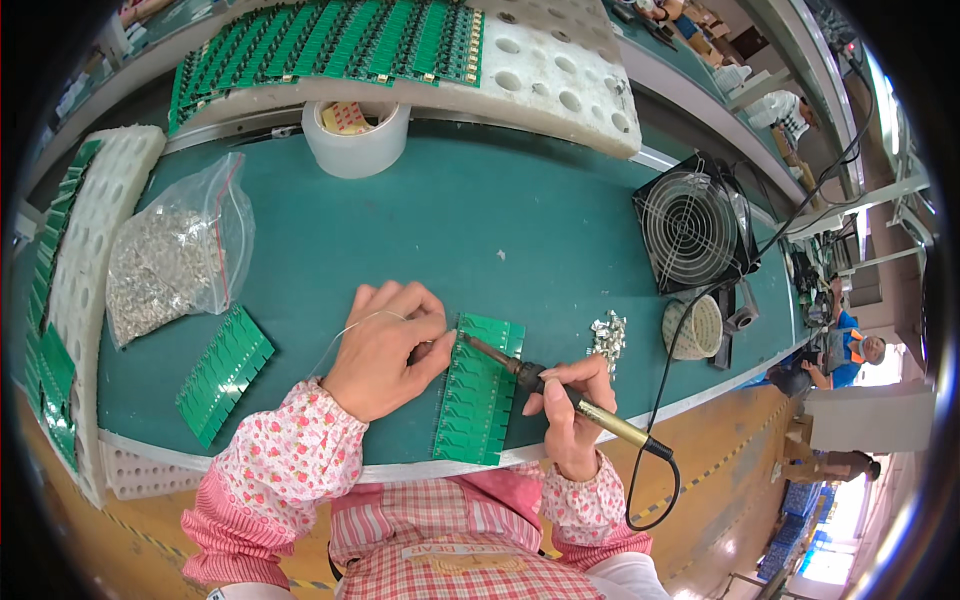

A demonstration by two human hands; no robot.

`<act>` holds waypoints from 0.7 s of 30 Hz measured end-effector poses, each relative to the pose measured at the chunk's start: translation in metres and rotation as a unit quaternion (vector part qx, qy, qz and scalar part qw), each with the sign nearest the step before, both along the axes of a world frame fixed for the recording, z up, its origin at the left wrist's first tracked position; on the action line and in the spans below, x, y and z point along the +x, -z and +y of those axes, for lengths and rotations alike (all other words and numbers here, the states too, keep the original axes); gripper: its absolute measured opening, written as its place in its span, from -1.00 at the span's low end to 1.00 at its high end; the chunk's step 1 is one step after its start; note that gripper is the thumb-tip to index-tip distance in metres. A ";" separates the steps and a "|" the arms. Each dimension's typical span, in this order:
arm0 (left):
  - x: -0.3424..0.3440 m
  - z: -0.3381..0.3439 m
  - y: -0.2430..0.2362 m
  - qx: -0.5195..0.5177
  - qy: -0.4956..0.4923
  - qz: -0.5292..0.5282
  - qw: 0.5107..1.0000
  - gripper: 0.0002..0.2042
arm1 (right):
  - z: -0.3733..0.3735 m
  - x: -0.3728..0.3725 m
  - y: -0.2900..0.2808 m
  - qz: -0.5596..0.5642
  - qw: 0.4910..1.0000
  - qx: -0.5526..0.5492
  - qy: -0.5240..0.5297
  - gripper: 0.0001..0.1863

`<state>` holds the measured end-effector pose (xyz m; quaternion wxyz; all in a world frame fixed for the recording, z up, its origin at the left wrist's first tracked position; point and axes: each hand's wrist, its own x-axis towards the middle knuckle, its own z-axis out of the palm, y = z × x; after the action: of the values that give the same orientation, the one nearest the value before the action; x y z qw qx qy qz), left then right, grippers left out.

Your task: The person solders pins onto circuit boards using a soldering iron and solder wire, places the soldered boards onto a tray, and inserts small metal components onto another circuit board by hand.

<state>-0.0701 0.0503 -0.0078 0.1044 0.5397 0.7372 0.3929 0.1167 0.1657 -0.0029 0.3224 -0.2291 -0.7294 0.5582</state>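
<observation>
My left hand [390, 355] is closed in a pinch on a thin solder wire [350, 326], its fingertips at the upper left edge of a green circuit board panel [480, 410]. My right hand [572, 420] grips a soldering iron [625, 428] with a gold handle, its tip angled to that same upper left edge, near my left fingertips. A second green panel [222, 375] lies at the left. Small silver metal parts [607, 340] lie in a loose pile to the right of my panel.
A bag of small parts [165, 270], foam racks of boards [540, 70] [100, 220], a tape roll [355, 150], a fan [690, 225] and a cup [690, 330] surround the green mat [450, 230]. The iron's cable drapes across the right. People [855, 350] are beyond the bench's right end.
</observation>
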 end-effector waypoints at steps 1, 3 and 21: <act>-0.001 0.000 -0.001 -0.002 0.003 0.001 1.000 -0.88 | 0.000 0.000 0.000 -0.001 1.000 0.000 -0.002 -0.84; -0.001 -0.001 -0.001 -0.004 0.005 0.000 1.000 -0.89 | 0.000 0.000 0.000 -0.003 1.000 -0.001 -0.006 -0.84; -0.001 0.001 -0.002 -0.004 0.006 -0.012 1.000 -0.89 | -0.002 0.003 0.002 0.039 0.999 -0.002 0.028 -0.87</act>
<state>-0.0707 0.0508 -0.0060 0.1181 0.5385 0.7344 0.3958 0.1193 0.1634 -0.0052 0.3652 -0.2280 -0.7083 0.5593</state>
